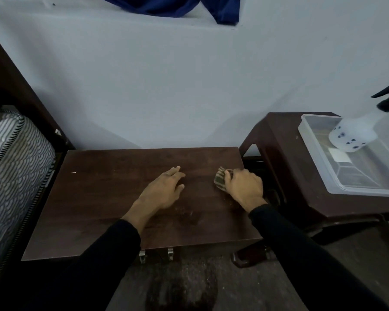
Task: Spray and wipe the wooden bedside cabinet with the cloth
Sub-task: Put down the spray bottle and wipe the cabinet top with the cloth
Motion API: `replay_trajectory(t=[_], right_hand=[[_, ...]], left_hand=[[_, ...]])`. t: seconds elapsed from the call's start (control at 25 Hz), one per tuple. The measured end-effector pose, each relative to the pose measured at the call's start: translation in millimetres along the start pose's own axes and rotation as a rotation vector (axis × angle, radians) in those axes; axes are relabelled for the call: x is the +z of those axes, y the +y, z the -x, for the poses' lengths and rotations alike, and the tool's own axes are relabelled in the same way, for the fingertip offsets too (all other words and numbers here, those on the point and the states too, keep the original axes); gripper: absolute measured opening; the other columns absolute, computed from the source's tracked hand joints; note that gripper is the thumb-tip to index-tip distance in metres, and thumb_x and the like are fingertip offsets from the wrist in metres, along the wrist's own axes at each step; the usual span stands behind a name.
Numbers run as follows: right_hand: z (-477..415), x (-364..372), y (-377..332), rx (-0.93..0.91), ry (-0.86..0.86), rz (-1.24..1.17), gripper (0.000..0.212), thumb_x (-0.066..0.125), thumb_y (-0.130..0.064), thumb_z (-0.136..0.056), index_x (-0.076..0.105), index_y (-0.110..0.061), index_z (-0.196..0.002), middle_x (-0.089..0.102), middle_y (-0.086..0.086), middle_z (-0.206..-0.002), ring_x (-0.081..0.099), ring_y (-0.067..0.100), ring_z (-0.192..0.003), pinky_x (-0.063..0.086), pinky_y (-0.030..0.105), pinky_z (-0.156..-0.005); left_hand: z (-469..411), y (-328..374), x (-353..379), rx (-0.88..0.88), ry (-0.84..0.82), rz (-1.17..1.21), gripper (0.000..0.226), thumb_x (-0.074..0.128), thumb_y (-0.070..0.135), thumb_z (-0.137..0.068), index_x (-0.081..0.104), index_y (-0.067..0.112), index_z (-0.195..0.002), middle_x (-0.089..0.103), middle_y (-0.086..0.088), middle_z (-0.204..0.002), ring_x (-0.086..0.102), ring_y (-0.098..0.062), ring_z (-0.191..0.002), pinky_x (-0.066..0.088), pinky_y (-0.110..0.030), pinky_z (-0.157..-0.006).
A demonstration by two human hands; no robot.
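The dark wooden bedside cabinet (112, 198) fills the middle of the view, its top facing me. My right hand (244, 187) grips a bunched striped cloth (219, 180) and holds it on the cabinet top near the right edge. My left hand (164, 189) rests flat on the top at the centre, fingers straight and spread. A white spray bottle (355, 133) with a black trigger head stands in a clear plastic tub (319, 167) at the far right, away from both hands.
The tub sits on a dark wooden stool (279, 153) right of the cabinet. A striped mattress (14, 167) and dark bed frame press against the cabinet's left side. A pale wall rises behind, with blue fabric (177, 6) hanging at the top. Dark floor lies in front.
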State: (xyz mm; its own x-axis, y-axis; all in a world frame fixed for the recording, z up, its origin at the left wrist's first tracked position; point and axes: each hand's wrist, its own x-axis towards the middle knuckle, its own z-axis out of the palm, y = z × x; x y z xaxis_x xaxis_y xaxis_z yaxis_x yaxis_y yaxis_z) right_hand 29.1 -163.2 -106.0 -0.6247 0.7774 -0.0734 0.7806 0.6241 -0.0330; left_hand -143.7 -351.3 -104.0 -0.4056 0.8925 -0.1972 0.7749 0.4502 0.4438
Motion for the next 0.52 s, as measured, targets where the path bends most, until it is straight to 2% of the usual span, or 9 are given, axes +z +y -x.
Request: replay_trajectory(t=[0.04,0.08,0.16,0.24,0.36,0.44,0.52], right_hand=[[-3,-3,-6,0.024,-0.001,0.034,0.049,0.036,-0.051,-0.101,0.069,-0.015,-0.108,0.068,0.008,-0.106,0.066,0.028,-0.097,0.046,0.037,-0.075],[-5,-3,-6,-0.035,0.053,0.071,0.047,0.038,-0.051,-0.1,0.067,-0.015,-0.11,0.066,0.008,-0.109,0.064,0.028,-0.101,0.047,0.038,-0.078],[-4,4,6,-0.28,0.066,0.041,0.041,0.041,-0.05,-0.1,0.058,-0.02,-0.121,0.053,0.007,-0.127,0.052,0.029,-0.119,0.046,0.044,-0.095],[-5,20,25,-0.384,-0.041,-0.101,0.037,0.039,-0.044,-0.104,0.052,-0.026,-0.135,0.037,0.005,-0.149,0.033,0.03,-0.141,0.036,0.051,-0.113],[-2,37,20,-0.243,-0.013,-0.32,0.045,0.036,-0.031,-0.108,0.04,-0.027,-0.153,0.026,0.007,-0.165,0.019,0.031,-0.153,0.022,0.051,-0.124],[12,44,-1,-0.118,0.041,-0.33,0.053,0.037,-0.024,-0.107,0.029,-0.023,-0.159,0.028,0.012,-0.165,0.021,0.032,-0.154,0.015,0.048,-0.127],[36,49,-29,0.086,0.122,-0.338,0.056,0.042,-0.02,-0.104,0.03,-0.014,-0.158,0.032,0.018,-0.162,0.024,0.035,-0.152,0.014,0.049,-0.126]], left_hand=[[0,0,0,-0.005,0.0,-0.007,0.046,0.044,0.033,-0.102,0.04,0.022,-0.147,0.018,0.003,-0.164,0.016,-0.016,-0.15,0.028,-0.039,-0.117],[0,-2,-1,-0.011,0.002,-0.014,0.046,0.044,0.034,-0.102,0.04,0.022,-0.146,0.018,0.003,-0.164,0.016,-0.017,-0.15,0.028,-0.039,-0.117],[1,-9,-3,-0.028,0.005,-0.017,0.046,0.045,0.034,-0.102,0.04,0.022,-0.146,0.017,0.003,-0.164,0.015,-0.016,-0.151,0.028,-0.04,-0.117],[5,-18,-4,-0.05,0.018,-0.009,0.046,0.046,0.034,-0.102,0.041,0.022,-0.146,0.016,0.003,-0.165,0.014,-0.016,-0.151,0.028,-0.039,-0.117],[13,-35,-5,-0.093,0.065,0.029,0.045,0.047,0.034,-0.101,0.043,0.022,-0.144,0.016,0.002,-0.165,0.013,-0.015,-0.151,0.028,-0.039,-0.117],[19,-45,-4,-0.123,0.082,0.052,0.044,0.047,0.033,-0.101,0.042,0.023,-0.144,0.017,0.003,-0.164,0.013,-0.015,-0.151,0.028,-0.041,-0.117],[30,-56,-3,-0.152,0.098,0.06,0.044,0.046,0.03,-0.102,0.041,0.023,-0.145,0.018,0.004,-0.164,0.013,-0.016,-0.151,0.027,-0.042,-0.118]])
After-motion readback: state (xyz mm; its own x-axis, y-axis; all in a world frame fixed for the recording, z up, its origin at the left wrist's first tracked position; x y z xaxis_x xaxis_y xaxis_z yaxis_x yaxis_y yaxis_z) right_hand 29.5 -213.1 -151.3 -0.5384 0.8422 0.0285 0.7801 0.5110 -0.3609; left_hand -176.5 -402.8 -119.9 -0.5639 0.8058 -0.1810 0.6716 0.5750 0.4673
